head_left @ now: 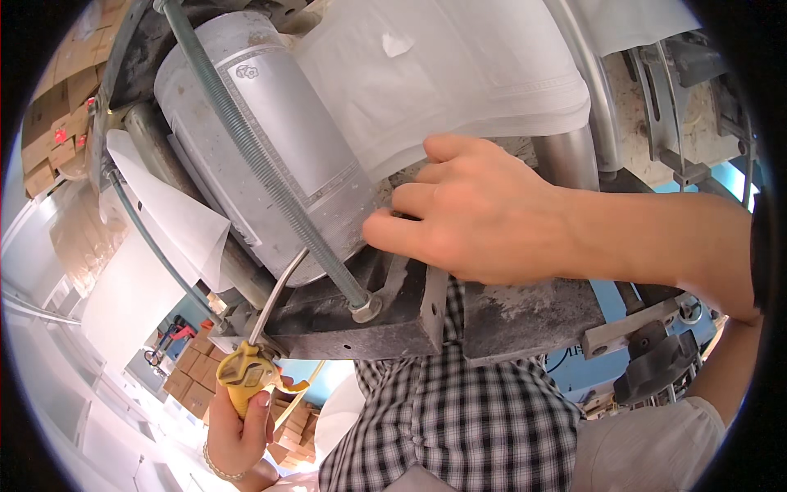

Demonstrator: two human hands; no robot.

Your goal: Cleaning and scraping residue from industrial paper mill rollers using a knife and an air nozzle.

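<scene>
In the lower left, my left hand (238, 426) is wrapped round the yellow handle of an air blow gun (246, 371). Its thin, bent metal nozzle runs up to the lower end of a grey printing cylinder (270, 139), which carries a decorated frame pattern. My right hand (484, 217) reaches in from the right with its fingers curled beside that end of the cylinder. What its fingertips hold or touch, if anything, is hidden. Just beyond my right hand hangs a white film web (459, 66) with a patterned border.
A threaded rod (262, 164) with a nut crosses in front of the cylinder. Below lies the dark machine frame (369, 316), with a steel roller (570, 160) at right. White film (176, 213) hangs at left. Stacked cardboard boxes (193, 373) stand in the background.
</scene>
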